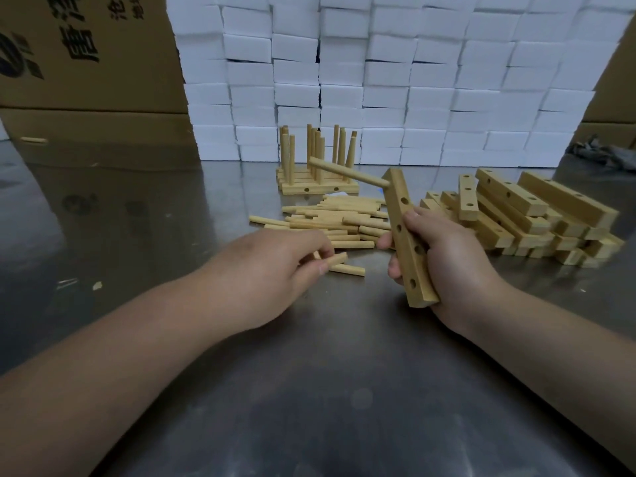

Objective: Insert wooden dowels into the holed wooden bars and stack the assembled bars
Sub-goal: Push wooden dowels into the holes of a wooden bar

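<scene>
The right hand (444, 266) grips a holed wooden bar (397, 215) above the metal table (309, 390), tilted with its far end raised; the thumb lies across the bar's right edge, the fingers curl round from behind so that their tips show on its left side, and the near end juts below the palm. One dowel (347, 172) sits in the topmost hole and projects to the left, well clear of the fingers; the four holes below it stand open.

The left hand (272, 270) is lowered at the near edge of the loose dowel pile (330, 218); its thumb and curled fingers pinch one end of a short dowel (339, 259), which lies just above another dowel (347, 269) on the table.

Behind the pile stands a stack of assembled bars (316, 189), dowels upright; to the right lies a heap of bare bars (523, 218); white boxes (378, 80) form a wall at the back, with a cardboard carton (86, 53) at left.
</scene>
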